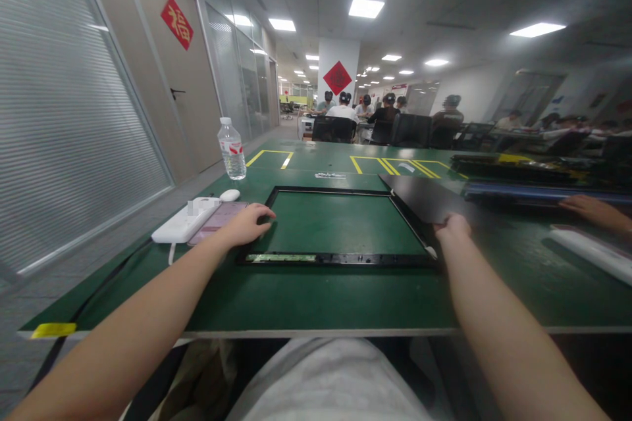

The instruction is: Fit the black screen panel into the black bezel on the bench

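A thin black rectangular frame (336,192) lies flat on the green table (320,299), with bare tabletop showing through its middle. A strip with a greenish section runs along its near side. At the frame's left side rests my left hand (251,222), its fingers apart and slightly curled; whether they press on the frame I cannot tell. My right hand (454,227) is closed on the near edge of a dark flat panel (419,197). The panel is tilted and partly overlaps the frame's right side. Small white pieces show along that side of the frame.
Left of the frame are a white power strip (190,220), a phone-like flat thing (214,223), a white mouse-like object (230,195) and a water bottle (232,151). Dark panels (513,168) lie at right, near another person's hand (597,210). People sit farther back.
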Demonstrator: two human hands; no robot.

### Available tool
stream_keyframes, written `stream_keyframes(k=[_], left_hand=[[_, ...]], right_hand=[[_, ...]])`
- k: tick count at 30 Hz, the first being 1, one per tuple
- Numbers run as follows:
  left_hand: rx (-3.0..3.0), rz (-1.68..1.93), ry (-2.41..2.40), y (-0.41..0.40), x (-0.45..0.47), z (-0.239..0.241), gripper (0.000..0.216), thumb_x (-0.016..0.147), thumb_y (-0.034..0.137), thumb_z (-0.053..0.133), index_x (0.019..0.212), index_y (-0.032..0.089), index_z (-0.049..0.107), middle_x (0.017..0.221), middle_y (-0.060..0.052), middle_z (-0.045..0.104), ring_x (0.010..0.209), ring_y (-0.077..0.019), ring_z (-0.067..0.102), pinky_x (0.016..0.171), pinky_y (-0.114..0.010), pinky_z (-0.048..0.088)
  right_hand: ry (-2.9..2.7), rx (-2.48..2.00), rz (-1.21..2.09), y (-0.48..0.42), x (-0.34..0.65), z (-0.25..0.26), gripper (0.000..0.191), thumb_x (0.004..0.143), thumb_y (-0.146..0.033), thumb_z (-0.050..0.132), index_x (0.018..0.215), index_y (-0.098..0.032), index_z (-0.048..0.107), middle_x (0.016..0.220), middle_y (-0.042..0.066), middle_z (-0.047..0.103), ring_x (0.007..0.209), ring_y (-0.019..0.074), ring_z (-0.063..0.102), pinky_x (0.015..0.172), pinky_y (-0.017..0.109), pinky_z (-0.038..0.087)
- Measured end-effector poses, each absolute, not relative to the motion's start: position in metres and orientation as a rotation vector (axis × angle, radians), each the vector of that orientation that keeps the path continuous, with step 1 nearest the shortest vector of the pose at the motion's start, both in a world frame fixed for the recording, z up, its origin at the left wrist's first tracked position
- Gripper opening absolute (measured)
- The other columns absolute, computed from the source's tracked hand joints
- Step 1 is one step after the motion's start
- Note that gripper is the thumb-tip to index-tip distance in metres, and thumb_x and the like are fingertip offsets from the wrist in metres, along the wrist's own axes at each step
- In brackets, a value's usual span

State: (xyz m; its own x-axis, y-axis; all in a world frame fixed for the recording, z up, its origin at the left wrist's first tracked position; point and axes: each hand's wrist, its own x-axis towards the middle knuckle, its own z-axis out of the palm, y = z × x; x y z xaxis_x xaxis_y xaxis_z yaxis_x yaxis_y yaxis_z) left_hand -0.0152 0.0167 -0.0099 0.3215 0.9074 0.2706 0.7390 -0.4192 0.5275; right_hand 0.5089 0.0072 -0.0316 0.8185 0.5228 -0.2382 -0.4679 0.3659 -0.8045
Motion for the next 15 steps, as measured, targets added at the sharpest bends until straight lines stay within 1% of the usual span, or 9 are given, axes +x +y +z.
stream_keyframes(k=[3,6,7,9,10,12,13,15], left_hand=[[2.269,0.836,1.541,0.017,-0.016,-0.008,0.022,0.068,0.047,0.069,0.073,0.026,0.074,0.112,-0.013,0.073,0.110,-0.0361,0.066,0.107,-0.048,0.047],[2.183,0.984,1.593,0.017,-0.017,-0.004,0.033,0.070,0.057,0.069,0.061,0.025,0.066,0.112,-0.011,0.074,0.104,-0.0336,0.067,0.099,-0.044,0.051],[2.142,1.035,1.606,0.016,-0.017,-0.003,0.038,0.072,0.060,0.068,0.058,0.025,0.063,0.110,-0.011,0.075,0.101,-0.0324,0.068,0.094,-0.042,0.053],[2.062,1.090,1.667,0.015,-0.016,0.000,0.045,0.077,0.064,0.061,0.056,0.025,0.058,0.096,-0.009,0.077,0.092,-0.0306,0.068,0.083,-0.039,0.054],[2.033,1.092,1.705,0.014,-0.016,0.002,0.047,0.080,0.066,0.056,0.057,0.025,0.059,0.088,-0.008,0.076,0.088,-0.0302,0.067,0.079,-0.038,0.054],[1.997,1.086,1.742,0.013,-0.014,0.004,0.048,0.083,0.067,0.048,0.065,0.026,0.065,0.077,-0.006,0.073,0.082,-0.0298,0.066,0.074,-0.037,0.052],[1.982,1.096,1.733,0.013,-0.013,0.004,0.048,0.084,0.067,0.047,0.070,0.026,0.068,0.075,-0.006,0.072,0.082,-0.0295,0.066,0.073,-0.036,0.051],[1.929,1.142,1.676,0.014,-0.013,0.003,0.047,0.081,0.068,0.051,0.082,0.025,0.070,0.081,-0.005,0.074,0.085,-0.0286,0.067,0.075,-0.035,0.051]], right_hand=[[0.117,-1.039,0.601,0.005,0.504,-0.024,0.030,0.071,0.003,0.051,0.091,-0.019,0.051,0.082,-0.004,0.057,0.063,0.0097,0.059,0.056,0.025,0.059],[0.051,-0.965,0.572,0.004,0.499,-0.016,0.030,0.070,0.002,0.055,0.092,-0.019,0.052,0.083,-0.004,0.060,0.063,0.0097,0.061,0.054,0.023,0.059],[0.024,-0.950,0.555,0.003,0.498,-0.013,0.028,0.070,0.001,0.056,0.090,-0.019,0.052,0.083,-0.004,0.061,0.063,0.0098,0.062,0.054,0.023,0.059],[-0.022,-0.931,0.525,0.003,0.495,-0.008,0.025,0.070,0.000,0.057,0.087,-0.018,0.052,0.081,-0.003,0.062,0.062,0.0105,0.062,0.054,0.023,0.059],[-0.041,-0.923,0.515,0.003,0.493,-0.006,0.023,0.070,-0.001,0.057,0.085,-0.018,0.052,0.080,-0.003,0.062,0.062,0.0111,0.062,0.054,0.024,0.059],[-0.079,-0.905,0.503,0.002,0.490,-0.002,0.021,0.069,-0.002,0.059,0.081,-0.018,0.052,0.077,-0.002,0.062,0.062,0.0125,0.062,0.054,0.025,0.059],[-0.101,-0.896,0.507,0.002,0.488,0.000,0.020,0.068,-0.003,0.059,0.079,-0.017,0.052,0.075,-0.002,0.062,0.062,0.0131,0.063,0.053,0.026,0.059],[-0.156,-0.877,0.552,0.001,0.485,0.004,0.018,0.066,-0.004,0.060,0.075,-0.017,0.052,0.072,-0.002,0.061,0.062,0.0137,0.062,0.053,0.026,0.058]])
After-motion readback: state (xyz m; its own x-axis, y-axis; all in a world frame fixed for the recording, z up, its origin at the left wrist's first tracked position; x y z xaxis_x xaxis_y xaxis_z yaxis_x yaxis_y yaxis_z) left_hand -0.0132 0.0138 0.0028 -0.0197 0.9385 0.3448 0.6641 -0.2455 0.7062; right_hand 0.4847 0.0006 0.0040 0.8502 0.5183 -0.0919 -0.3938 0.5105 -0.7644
